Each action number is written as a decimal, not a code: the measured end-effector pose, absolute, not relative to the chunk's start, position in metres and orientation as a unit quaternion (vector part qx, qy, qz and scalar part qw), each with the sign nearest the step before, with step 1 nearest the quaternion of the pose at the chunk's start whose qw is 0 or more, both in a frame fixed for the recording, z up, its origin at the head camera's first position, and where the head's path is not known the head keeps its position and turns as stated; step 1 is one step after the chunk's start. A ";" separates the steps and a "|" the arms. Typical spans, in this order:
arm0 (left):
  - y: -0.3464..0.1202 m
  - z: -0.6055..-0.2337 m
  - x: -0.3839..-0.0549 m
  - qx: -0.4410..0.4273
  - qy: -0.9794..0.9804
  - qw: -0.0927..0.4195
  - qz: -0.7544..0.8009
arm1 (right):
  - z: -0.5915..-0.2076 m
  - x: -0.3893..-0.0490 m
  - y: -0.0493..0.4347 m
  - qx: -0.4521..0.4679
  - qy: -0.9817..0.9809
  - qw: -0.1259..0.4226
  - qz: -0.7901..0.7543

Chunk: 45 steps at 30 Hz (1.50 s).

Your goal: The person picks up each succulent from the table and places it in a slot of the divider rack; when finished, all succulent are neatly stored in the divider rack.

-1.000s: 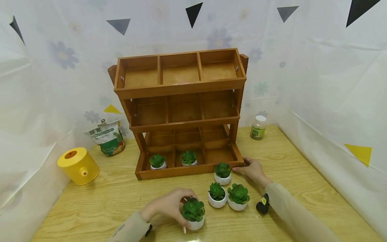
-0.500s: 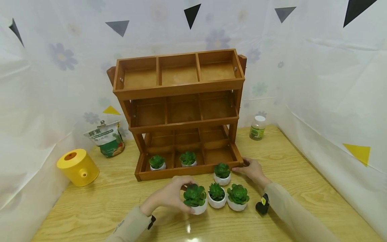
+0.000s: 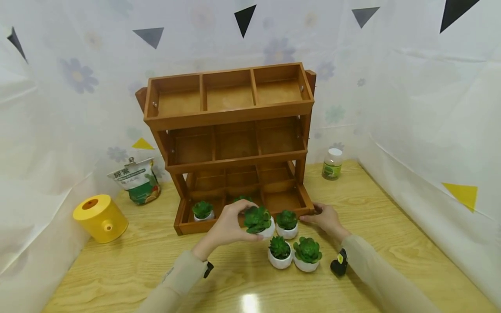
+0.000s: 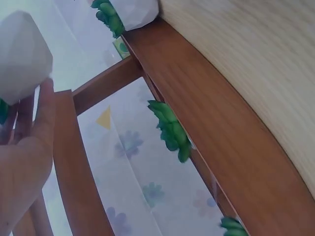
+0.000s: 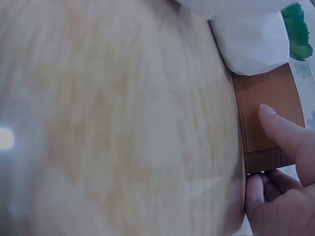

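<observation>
My left hand [image 3: 228, 225] grips a potted succulent [image 3: 257, 219] by its white pot, tilted, in front of the lowest tier of a brown wooden plant shelf [image 3: 231, 114]. In the left wrist view the held pot [image 4: 23, 59] is raised above the shelf's front board [image 4: 211, 123]. My right hand [image 3: 325, 220] holds the shelf's lower front right corner; its thumb lies on the front face in the right wrist view, the other fingers behind the end. One potted succulent [image 3: 202, 210] sits in the bottom left compartment, another [image 3: 242, 198] in the middle, mostly hidden by my left hand.
Three potted succulents stand before the shelf: one [image 3: 287, 224] against its front board, two [image 3: 279, 253] nearer me. A yellow watering can [image 3: 101, 218] and a clipped bag [image 3: 137, 181] are at left, a white-lidded jar [image 3: 332, 164] at back right.
My left hand has lifted its potted succulent from the front of the table and carried it forward and slightly right, up to the shelf's lower front. My right hand has stayed at the corner.
</observation>
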<state>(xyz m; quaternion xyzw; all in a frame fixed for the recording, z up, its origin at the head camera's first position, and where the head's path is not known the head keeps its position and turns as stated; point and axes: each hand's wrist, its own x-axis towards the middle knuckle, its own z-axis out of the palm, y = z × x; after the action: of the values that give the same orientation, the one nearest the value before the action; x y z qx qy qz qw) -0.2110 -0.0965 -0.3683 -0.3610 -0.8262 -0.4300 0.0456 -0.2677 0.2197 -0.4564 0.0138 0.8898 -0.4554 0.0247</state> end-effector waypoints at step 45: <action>-0.004 -0.386 -0.283 -0.192 -0.846 0.156 -0.472 | -0.456 -0.267 0.220 0.010 0.877 0.011 -0.480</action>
<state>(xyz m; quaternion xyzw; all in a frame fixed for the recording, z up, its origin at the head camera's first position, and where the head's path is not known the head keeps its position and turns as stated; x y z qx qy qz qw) -0.2832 -0.0036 -0.3864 -0.1921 -0.8461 -0.4721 0.1558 -0.2669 0.2199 -0.4562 0.0103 0.8769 -0.4804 0.0114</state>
